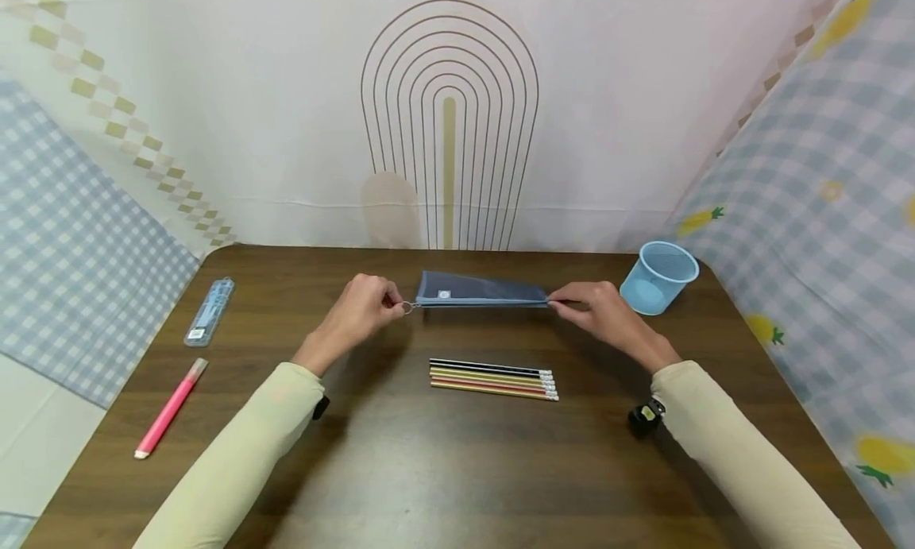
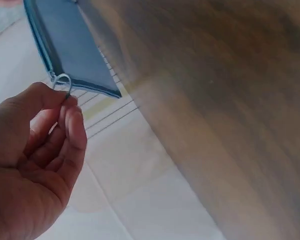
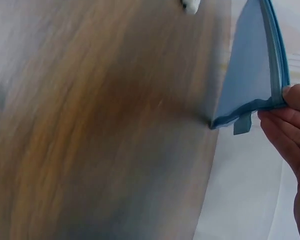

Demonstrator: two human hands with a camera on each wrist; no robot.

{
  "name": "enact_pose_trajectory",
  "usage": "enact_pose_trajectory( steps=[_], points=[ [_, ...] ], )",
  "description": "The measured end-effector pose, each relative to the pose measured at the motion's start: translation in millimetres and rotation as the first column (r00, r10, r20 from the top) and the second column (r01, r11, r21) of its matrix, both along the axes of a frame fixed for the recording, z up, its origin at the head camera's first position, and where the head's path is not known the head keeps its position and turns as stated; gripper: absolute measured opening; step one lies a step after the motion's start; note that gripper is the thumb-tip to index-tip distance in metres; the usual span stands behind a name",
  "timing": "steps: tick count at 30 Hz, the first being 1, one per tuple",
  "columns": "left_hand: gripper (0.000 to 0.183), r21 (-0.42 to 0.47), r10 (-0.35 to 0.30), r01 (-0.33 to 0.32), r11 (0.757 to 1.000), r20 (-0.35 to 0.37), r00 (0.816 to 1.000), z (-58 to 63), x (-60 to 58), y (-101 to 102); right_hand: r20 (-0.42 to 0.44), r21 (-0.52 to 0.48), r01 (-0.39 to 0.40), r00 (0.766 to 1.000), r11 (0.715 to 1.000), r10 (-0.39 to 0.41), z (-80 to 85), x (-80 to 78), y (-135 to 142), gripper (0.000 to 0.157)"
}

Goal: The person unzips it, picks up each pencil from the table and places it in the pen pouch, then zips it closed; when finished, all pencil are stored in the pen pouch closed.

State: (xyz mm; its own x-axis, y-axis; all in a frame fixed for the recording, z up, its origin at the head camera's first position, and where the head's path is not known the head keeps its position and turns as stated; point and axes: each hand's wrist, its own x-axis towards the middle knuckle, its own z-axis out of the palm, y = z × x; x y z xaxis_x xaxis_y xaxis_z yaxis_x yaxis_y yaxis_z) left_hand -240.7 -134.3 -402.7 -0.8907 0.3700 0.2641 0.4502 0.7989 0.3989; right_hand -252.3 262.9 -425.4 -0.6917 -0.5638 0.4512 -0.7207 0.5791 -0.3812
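Observation:
A blue zippered mesh pouch (image 1: 482, 288) is stretched between the two hands near the back of the table. My left hand (image 1: 366, 307) pinches the metal ring (image 2: 63, 78) on the zipper pull, at the pouch's left end. Thumb and fingers of my right hand (image 1: 596, 309) pinch the pouch's right upper corner by the zipper, with a small fabric tab (image 3: 243, 124) hanging below the grip in the right wrist view. In front of the pouch, several pencils (image 1: 493, 379) in black, gold and red lie side by side, their white eraser ends to the right.
A light blue mesh cup (image 1: 658, 279) stands at the back right, just beyond the right hand. On the left lie a slim blue clear case (image 1: 210, 311) and a pink marker (image 1: 170, 410). Patterned cloth (image 1: 286, 120) hangs along the back and sides.

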Motion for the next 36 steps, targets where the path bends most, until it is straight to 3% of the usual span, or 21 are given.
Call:
enact_pose_trajectory(
  steps=[5,10,13,20,28,36],
  points=[
    [0.011,0.041,0.024,-0.028,0.999,0.091,0.996,-1.9,2.5,-4.7,0.000,0.014,-0.015,1.000,1.000,0.015,-1.0,0.9,-3.1,0.017],
    [0.008,0.088,-0.073,0.063,0.994,0.120,0.990,-7.5,5.7,7.9,-0.032,-0.008,0.018,0.999,1.000,-0.018,-5.4,4.7,-4.2,0.017],
    [0.009,0.091,-0.108,0.099,0.991,0.097,0.989,-12.0,5.9,14.1,-0.025,-0.012,0.014,1.000,1.000,-0.015,-8.0,5.2,-7.5,0.017],
    [0.012,0.014,-0.088,0.088,0.996,-0.006,0.996,-18.6,5.7,16.7,0.013,0.018,0.013,1.000,1.000,-0.013,-12.9,6.5,-15.0,0.016],
    [0.020,-0.139,-0.191,0.180,0.974,-0.066,0.979,-23.9,-0.7,24.4,0.033,-0.020,0.028,0.999,0.999,-0.028,-14.4,7.2,-15.2,0.018],
    [0.008,-0.150,-0.216,0.195,0.969,-0.146,0.965,-21.0,-5.0,28.8,0.088,0.032,0.040,0.995,0.999,-0.043,-9.8,7.6,-26.3,0.020]
  ],
)
